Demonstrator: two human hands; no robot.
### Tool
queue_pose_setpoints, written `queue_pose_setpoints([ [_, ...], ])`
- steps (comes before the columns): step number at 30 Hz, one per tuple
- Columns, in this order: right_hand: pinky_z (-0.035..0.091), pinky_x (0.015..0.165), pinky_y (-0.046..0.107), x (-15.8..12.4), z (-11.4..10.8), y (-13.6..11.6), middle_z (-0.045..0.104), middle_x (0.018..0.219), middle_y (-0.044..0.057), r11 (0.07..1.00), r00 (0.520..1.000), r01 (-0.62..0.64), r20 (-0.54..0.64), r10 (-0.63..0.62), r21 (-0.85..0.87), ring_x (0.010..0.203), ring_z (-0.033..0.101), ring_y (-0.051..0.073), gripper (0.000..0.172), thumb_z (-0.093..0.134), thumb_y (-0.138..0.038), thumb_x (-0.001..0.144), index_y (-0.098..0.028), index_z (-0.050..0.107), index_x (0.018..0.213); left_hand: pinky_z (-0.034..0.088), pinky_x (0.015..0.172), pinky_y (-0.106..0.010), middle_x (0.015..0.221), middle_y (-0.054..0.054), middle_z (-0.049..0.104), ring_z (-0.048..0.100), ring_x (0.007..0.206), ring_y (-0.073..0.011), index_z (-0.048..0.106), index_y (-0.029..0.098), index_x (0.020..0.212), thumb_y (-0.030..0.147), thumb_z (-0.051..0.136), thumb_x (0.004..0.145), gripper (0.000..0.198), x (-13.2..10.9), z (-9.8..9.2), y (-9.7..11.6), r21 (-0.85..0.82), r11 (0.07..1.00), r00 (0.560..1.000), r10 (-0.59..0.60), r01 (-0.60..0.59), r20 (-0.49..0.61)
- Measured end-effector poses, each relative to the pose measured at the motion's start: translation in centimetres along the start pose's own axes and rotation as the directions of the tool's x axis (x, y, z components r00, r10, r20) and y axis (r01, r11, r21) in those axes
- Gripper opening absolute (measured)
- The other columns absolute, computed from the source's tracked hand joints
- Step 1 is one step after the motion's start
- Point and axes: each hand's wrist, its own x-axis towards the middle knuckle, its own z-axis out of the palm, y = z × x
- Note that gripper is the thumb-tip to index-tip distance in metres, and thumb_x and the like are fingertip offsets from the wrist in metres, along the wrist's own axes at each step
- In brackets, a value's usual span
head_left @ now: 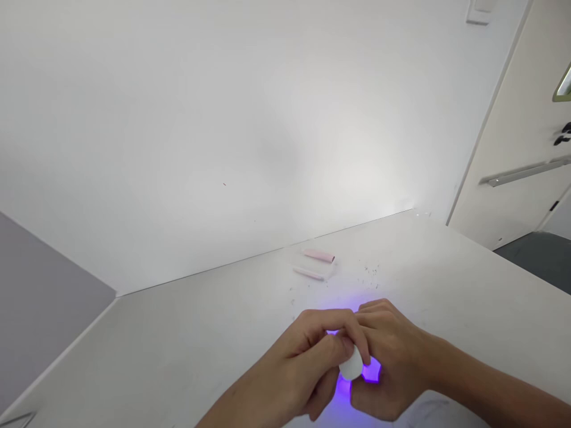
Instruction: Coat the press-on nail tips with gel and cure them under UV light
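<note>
My left hand (319,362) is closed, thumb and bent fingers pinching a small white rounded lamp (351,365). Violet light shines out beneath the lamp and spills onto the white tabletop (187,345). Right against it is my right hand (392,351), its fingers bent and its thumb apart from them, with the violet glow in the gap. The right fingertips are hidden behind the left hand and the lamp. Beyond both hands, a thick pink tube-like piece (319,255) and a thinner pink stick (308,274) lie on the tabletop.
Small dark crumbs (371,270) are scattered on the tabletop right of the pink pieces. A white wall (178,148) rises along the table's back edge. At far right stands a pale door (530,119) with a metal bar (526,173).
</note>
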Motion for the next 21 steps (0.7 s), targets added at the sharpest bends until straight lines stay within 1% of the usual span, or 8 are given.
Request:
queue_pose_setpoints([
  [3,0.021,0.045,0.025,-0.07,-0.13,0.03,0.025,0.056,-0.01,1.0,0.999,-0.023,0.024,0.023,0.005,0.048,0.021,0.011,0.023,0.04,-0.015,0.055,-0.024,0.024,0.07,0.026,0.041,-0.019,0.041,0.008,0.037,0.03,0.035,-0.0065,0.061,0.018,0.083,0.025,0.044,0.084,0.019,-0.08,0.06,0.07,0.018,1.0,1.0,0.006,-0.006,-0.003],
  [5,0.027,0.047,0.025,-0.2,-0.19,0.04,0.04,0.055,-0.011,0.998,0.996,-0.053,0.067,0.052,0.016,0.047,0.031,0.009,0.018,0.042,-0.015,0.057,-0.024,0.03,0.068,0.028,0.043,-0.019,0.043,0.008,0.039,0.033,0.038,-0.0068,0.064,0.017,0.083,0.022,0.05,0.076,0.017,-0.14,0.07,0.23,0.072,0.997,1.0,-0.008,0.01,-0.027],
  [7,0.032,0.05,0.025,-0.33,-0.19,0.03,0.058,0.061,-0.01,0.997,0.993,-0.073,0.096,0.071,0.026,0.048,0.041,0.009,0.014,0.044,-0.015,0.058,-0.023,0.036,0.067,0.031,0.046,-0.019,0.044,0.009,0.04,0.036,0.041,-0.0071,0.067,0.018,0.083,0.018,0.052,0.067,0.022,-0.19,0.05,0.38,0.123,0.992,0.998,-0.025,0.032,-0.059],
  [10,0.034,0.051,0.025,-0.4,-0.13,-0.01,0.067,0.067,-0.008,0.997,0.994,-0.068,0.093,0.065,0.032,0.049,0.049,0.009,0.013,0.045,-0.015,0.058,-0.022,0.042,0.067,0.034,0.048,-0.019,0.046,0.009,0.042,0.036,0.042,-0.007,0.067,0.018,0.083,0.016,0.05,0.063,0.026,-0.22,-0.02,0.45,0.125,0.992,0.998,-0.029,0.036,-0.06],
  [13,0.035,0.051,0.025,-0.31,-0.15,-0.11,0.063,0.063,-0.008,0.997,0.991,-0.078,0.114,0.076,0.017,0.049,0.05,0.01,0.012,0.045,-0.015,0.057,-0.023,0.043,0.066,0.033,0.046,-0.019,0.045,0.009,0.041,0.033,0.04,-0.0065,0.066,0.018,0.083,0.016,0.051,0.064,0.025,-0.17,-0.05,0.35,0.1,0.995,0.999,-0.015,0.019,-0.039],
  [16,0.03,0.047,0.026,-0.09,-0.25,-0.22,0.044,0.054,-0.009,0.998,0.994,-0.058,0.092,0.062,-0.04,0.047,0.036,0.01,0.015,0.044,-0.016,0.057,-0.024,0.035,0.065,0.027,0.042,-0.018,0.041,0.009,0.035,0.03,0.036,-0.0068,0.063,0.017,0.084,0.021,0.05,0.077,0.015,-0.09,-0.03,0.24,0.049,0.999,1.0,0.004,-0.004,-0.012],
  [18,0.025,0.044,0.026,0.06,-0.23,-0.26,0.031,0.054,-0.009,0.998,0.999,-0.026,0.041,0.028,-0.05,0.047,0.027,0.011,0.019,0.042,-0.016,0.057,-0.024,0.028,0.067,0.024,0.041,-0.018,0.038,0.009,0.033,0.026,0.034,-0.0068,0.06,0.018,0.084,0.026,0.045,0.088,0.018,-0.03,0.0,0.16,0.006,1.0,1.0,0.0,0.0,-0.004],
  [21,0.022,0.042,0.026,0.16,-0.01,-0.24,0.023,0.057,-0.009,1.0,1.0,-0.002,-0.008,0.002,-0.03,0.048,0.022,0.011,0.024,0.041,-0.016,0.055,-0.025,0.023,0.07,0.022,0.039,-0.019,0.038,0.008,0.034,0.023,0.033,-0.0069,0.06,0.018,0.084,0.029,0.041,0.092,0.023,0.04,0.09,0.02,-0.022,1.0,1.0,-0.02,0.02,-0.003],
])
